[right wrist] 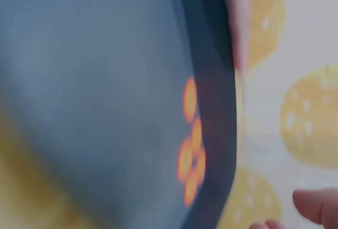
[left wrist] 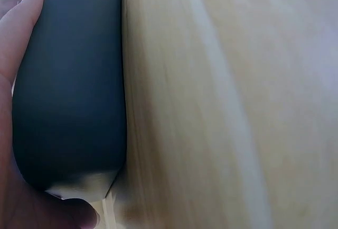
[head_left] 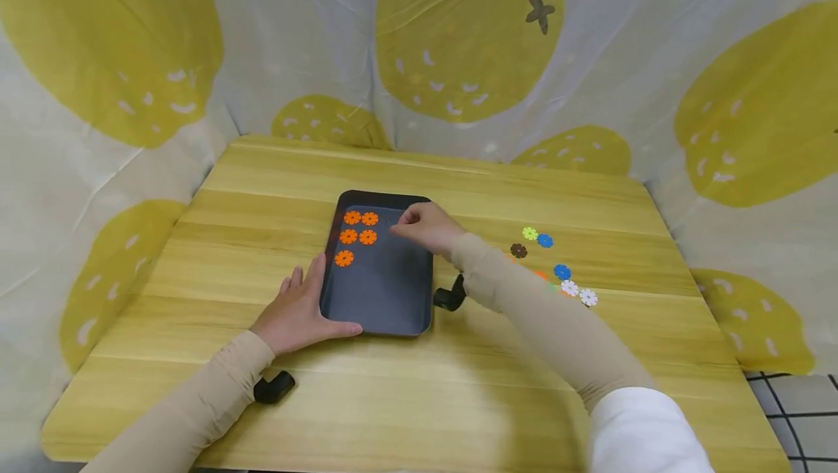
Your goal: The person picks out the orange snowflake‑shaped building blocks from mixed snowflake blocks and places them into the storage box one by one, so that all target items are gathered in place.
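Note:
A dark baking tray [head_left: 380, 298] lies on the table, with several orange notched plastic discs [head_left: 368, 237] in its upper left part. My left hand [head_left: 294, 313] rests spread against the tray's near left corner, fingers along the left side and thumb along the near edge. In the left wrist view, that thumb and fingers touch the tray's dark outer wall [left wrist: 74, 81]. Over the tray's far right part, my right hand [head_left: 428, 227] hovers with bent fingers. Nothing shows between its fingertips [right wrist: 311, 202] in the right wrist view, which is blurred.
Right of the tray lie loose discs, among them a yellow-green disc [head_left: 529, 233], a brown disc [head_left: 519, 250], blue discs [head_left: 561, 271] and white discs [head_left: 588, 297]; my right forearm partly covers this group. Black clamp-like pieces [head_left: 275, 387] sit by both forearms. A lemon-print cloth [head_left: 458, 44] surrounds the wooden table [head_left: 262, 189].

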A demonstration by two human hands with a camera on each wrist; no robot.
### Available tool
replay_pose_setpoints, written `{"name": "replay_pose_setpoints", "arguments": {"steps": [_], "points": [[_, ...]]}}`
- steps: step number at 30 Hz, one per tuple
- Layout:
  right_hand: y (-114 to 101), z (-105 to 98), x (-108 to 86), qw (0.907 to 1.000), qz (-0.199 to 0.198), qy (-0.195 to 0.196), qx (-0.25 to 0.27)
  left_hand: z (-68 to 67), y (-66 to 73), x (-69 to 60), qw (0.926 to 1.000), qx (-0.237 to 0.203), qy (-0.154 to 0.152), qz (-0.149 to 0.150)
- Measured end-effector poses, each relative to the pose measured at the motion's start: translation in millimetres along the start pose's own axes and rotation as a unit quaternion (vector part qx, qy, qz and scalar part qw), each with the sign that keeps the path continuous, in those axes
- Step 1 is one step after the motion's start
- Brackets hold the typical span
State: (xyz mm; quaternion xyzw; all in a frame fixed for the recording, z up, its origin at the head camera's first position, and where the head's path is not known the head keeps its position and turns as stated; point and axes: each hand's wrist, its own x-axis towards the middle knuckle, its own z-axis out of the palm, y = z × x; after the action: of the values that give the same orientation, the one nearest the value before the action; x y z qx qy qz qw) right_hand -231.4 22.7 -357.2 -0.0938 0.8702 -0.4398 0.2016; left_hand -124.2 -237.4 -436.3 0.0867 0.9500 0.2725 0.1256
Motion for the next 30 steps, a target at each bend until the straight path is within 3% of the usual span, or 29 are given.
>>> {"name": "replay_pose_setpoints", "arguments": {"steps": [5, 8, 12, 15, 21, 30], "points": [[49, -57, -30.3, 0.9966, 0.001, 0.051, -0.064, 2.9, -1.8, -0.6, 0.9999, 0.010, 0.005, 0.000], [88, -86, -51.6, 0.9908, 0.031, 0.048, -0.122, 4.2, -2.2, -0.6, 0.9999, 0.010, 0.005, 0.003], [134, -110, -78.4, 0.9799, 0.075, 0.026, -0.183, 2.8, -1.5, -1.4, 0.9999, 0.012, 0.005, 0.000], [157, -115, -89.9, 0.9737, 0.091, 0.021, -0.208, 0.6, -1.9, -1.3, 0.9998, 0.017, 0.005, -0.004], [172, -112, -95.4, 0.9692, 0.107, 0.029, -0.220, 0.2, -2.4, 1.3, 0.9998, 0.018, 0.006, -0.002], [164, -115, -94.4, 0.9703, 0.082, 0.050, -0.222, 0.6, -2.9, 2.5, 0.9999, 0.010, 0.005, 0.003]]}}
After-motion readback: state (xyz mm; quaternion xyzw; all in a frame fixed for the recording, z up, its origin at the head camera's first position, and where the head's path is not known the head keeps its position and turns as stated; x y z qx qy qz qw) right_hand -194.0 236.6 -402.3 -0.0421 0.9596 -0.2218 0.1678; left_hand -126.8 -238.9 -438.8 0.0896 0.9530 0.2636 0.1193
